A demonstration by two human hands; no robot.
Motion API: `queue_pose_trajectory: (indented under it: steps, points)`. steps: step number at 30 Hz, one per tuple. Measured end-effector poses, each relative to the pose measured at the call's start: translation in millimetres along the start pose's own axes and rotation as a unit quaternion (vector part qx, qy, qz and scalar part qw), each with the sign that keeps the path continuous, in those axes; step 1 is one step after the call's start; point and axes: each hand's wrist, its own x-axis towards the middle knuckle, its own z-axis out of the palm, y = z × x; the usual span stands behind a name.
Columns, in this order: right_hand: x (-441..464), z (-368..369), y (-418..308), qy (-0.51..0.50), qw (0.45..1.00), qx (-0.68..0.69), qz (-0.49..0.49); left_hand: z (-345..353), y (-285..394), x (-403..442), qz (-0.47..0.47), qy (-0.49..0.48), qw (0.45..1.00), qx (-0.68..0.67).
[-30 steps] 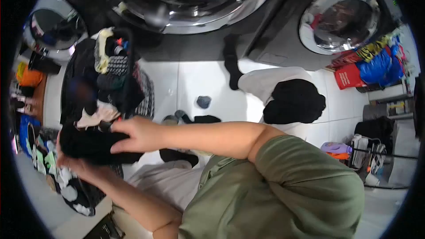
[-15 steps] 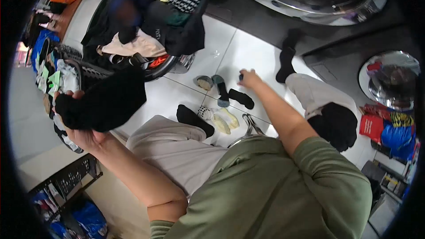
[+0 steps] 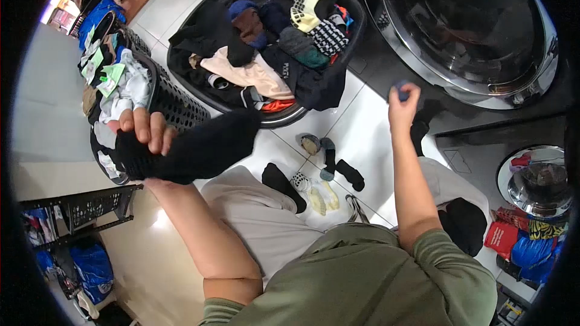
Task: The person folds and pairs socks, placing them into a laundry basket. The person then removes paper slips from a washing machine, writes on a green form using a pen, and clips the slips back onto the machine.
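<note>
At the left, my left hand [image 3: 148,130] is closed on a black sock [image 3: 211,148], which stretches out to the right in front of the baskets. My right hand [image 3: 403,108] is raised beside the dark machine, its fingers closed around a small dark blue sock [image 3: 400,89], bunched up and partly hidden by them. On the white floor tiles between my feet lie a black sock [image 3: 350,175], a dark sock with grey-green ends [image 3: 328,158], a tan and grey sock [image 3: 310,143] and pale yellow socks [image 3: 316,201]. Black cloth [image 3: 464,223] rests over my right knee.
A black tub [image 3: 278,122] heaped with clothes and socks stands ahead. Left of it is a perforated laundry basket [image 3: 181,104], also full. Front-loading machines with a large round door [image 3: 471,36] and a smaller one [image 3: 538,181] line the right. A black rack [image 3: 99,208] stands lower left.
My right hand has risen from near the floor, bringing the dark blue sock up. The black sock stays in my left hand. The view has shifted, showing more of the tub and machine.
</note>
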Motion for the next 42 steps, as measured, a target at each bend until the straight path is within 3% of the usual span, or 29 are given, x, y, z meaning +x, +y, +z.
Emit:
queue_pose_trajectory:
  steps: [1, 2, 5, 6, 7, 11, 13, 14, 15, 17, 18, 19, 20, 21, 22, 23, 25, 27, 28, 30, 31, 32, 33, 34, 35, 37, 40, 41, 42]
  points:
    - [13, 0, -46, -0.013, 0.998, 0.035, 0.043, -2, 3, 1, -0.035, -0.094, 0.994, -0.031]
    - [22, 3, -94, 0.000, 0.996, 0.045, -0.083, 6, -1, 0, -0.034, -0.140, 0.988, -0.056]
    - [20, 24, -194, -0.160, 0.952, 0.213, -0.147, 13, -3, -2, -0.025, -0.233, 0.967, -0.095]
    - [20, 35, -215, -0.145, 0.936, 0.125, -0.296, 14, -3, -1, -0.030, -0.253, 0.961, -0.110]
    - [13, 44, -241, -0.185, 0.920, 0.115, -0.326, 16, -2, -1, -0.035, -0.271, 0.954, -0.125]
    - [-11, 113, -228, -0.302, 0.841, -0.071, -0.443, 27, 3, -15, -0.031, -0.223, 0.968, -0.107]
    - [-18, 119, -213, -0.276, 0.830, -0.082, -0.477, 14, 6, -13, -0.042, -0.241, 0.964, -0.106]
    - [-14, 106, -221, -0.257, 0.838, 0.039, -0.481, 14, 8, -16, -0.044, -0.227, 0.968, -0.102]
    - [-17, 82, -228, -0.269, 0.867, 0.134, -0.397, 13, 13, -20, -0.041, -0.209, 0.972, -0.094]
    - [-29, 62, -175, -0.081, 0.925, 0.207, -0.308, 12, 17, -27, -0.043, -0.184, 0.977, -0.096]
    - [-42, 45, -153, -0.071, 0.963, 0.178, -0.191, 9, 20, -26, -0.047, -0.182, 0.978, -0.092]
    - [-53, 38, -88, -0.064, 0.991, 0.060, -0.102, 6, 20, -25, -0.052, -0.184, 0.978, -0.088]
    - [-77, 26, -33, -0.129, 0.990, -0.045, 0.014, -1, 23, -25, -0.051, -0.180, 0.979, -0.085]
    - [-105, 16, 26, -0.288, 0.931, -0.215, 0.060, -3, 20, -22, -0.046, -0.169, 0.980, -0.097]
    - [-142, 1, 70, -0.429, 0.852, -0.284, 0.100, -4, 17, -18, -0.040, -0.159, 0.981, -0.108]
    - [-175, -11, 84, -0.503, 0.794, -0.320, 0.116, -2, 15, -16, -0.033, -0.148, 0.981, -0.117]
    - [-212, -30, 91, -0.570, 0.714, -0.378, 0.147, 6, 8, -21, -0.006, -0.097, 0.991, -0.096]
    - [-223, -35, 132, -0.578, 0.721, -0.343, 0.169, 4, 5, -17, -0.010, -0.105, 0.990, -0.092]
    - [-217, -35, 146, -0.575, 0.728, -0.327, 0.181, 5, 3, -15, -0.012, -0.101, 0.990, -0.095]
    - [-177, -22, 155, -0.446, 0.828, -0.155, 0.301, 8, 1, -14, -0.011, -0.101, 0.989, -0.105]
    - [-146, -14, 141, -0.317, 0.899, -0.037, 0.301, 8, 0, -15, -0.009, -0.099, 0.989, -0.110]
    - [-100, -5, 79, -0.208, 0.920, 0.064, 0.325, 9, 1, -15, -0.002, -0.088, 0.989, -0.123]
    - [-61, -1, 18, -0.145, 0.966, 0.084, 0.195, 12, -1, -14, 0.003, -0.081, 0.987, -0.137]
    - [-28, 8, -7, -0.057, 0.997, 0.052, 0.000, 17, -7, -12, 0.004, -0.073, 0.986, -0.153]
    - [10, 7, -131, -0.107, 0.976, 0.185, -0.052, 23, -9, -10, 0.002, -0.068, 0.983, -0.168]
    - [20, 21, -203, -0.220, 0.947, 0.179, -0.151, 25, -12, -7, 0.011, -0.069, 0.983, -0.172]
    - [15, 72, -222, -0.330, 0.877, 0.038, -0.348, 31, -15, -11, 0.042, -0.029, 0.986, -0.160]
    - [4, 80, -226, -0.337, 0.879, 0.011, -0.337, 29, -13, -13, 0.028, -0.045, 0.985, -0.164]
    - [-3, 83, -226, -0.274, 0.899, 0.096, -0.328, 24, -8, -15, 0.018, -0.063, 0.984, -0.168]
